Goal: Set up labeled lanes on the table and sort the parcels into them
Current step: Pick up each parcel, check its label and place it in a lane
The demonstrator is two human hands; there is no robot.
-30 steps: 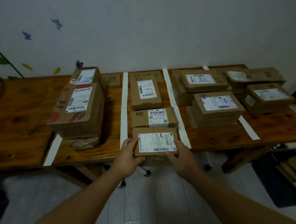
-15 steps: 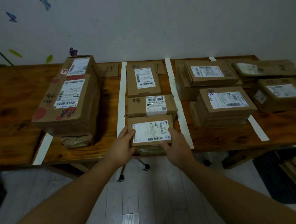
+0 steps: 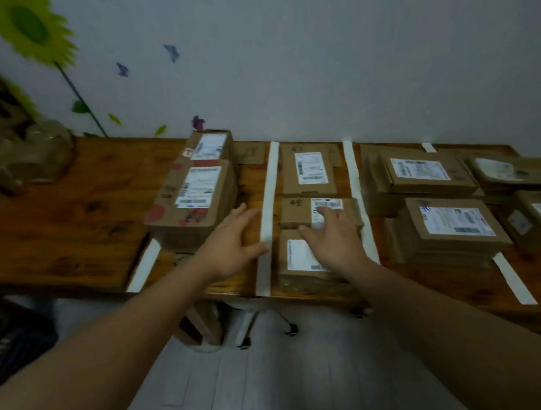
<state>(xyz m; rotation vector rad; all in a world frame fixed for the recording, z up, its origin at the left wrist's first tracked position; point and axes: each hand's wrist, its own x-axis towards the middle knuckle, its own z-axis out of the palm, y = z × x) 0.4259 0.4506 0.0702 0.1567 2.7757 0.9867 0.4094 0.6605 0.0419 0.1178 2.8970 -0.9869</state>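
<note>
Head view: the nearest parcel point(image 3: 298, 260) lies at the front edge of the surface point(image 3: 73, 217), in the middle lane between the left tape strip point(image 3: 268, 211) and the right tape strip point(image 3: 357, 193). The right hand point(image 3: 335, 242) is over it, fingers point(image 3: 325, 215) spread wide and holding nothing, tips reaching the middle parcel point(image 3: 298, 212). The left hand point(image 3: 233, 242), also splayed and empty, is beside the left tape strip, near a large box point(image 3: 193, 206). Blur hides whether either hand touches anything.
</note>
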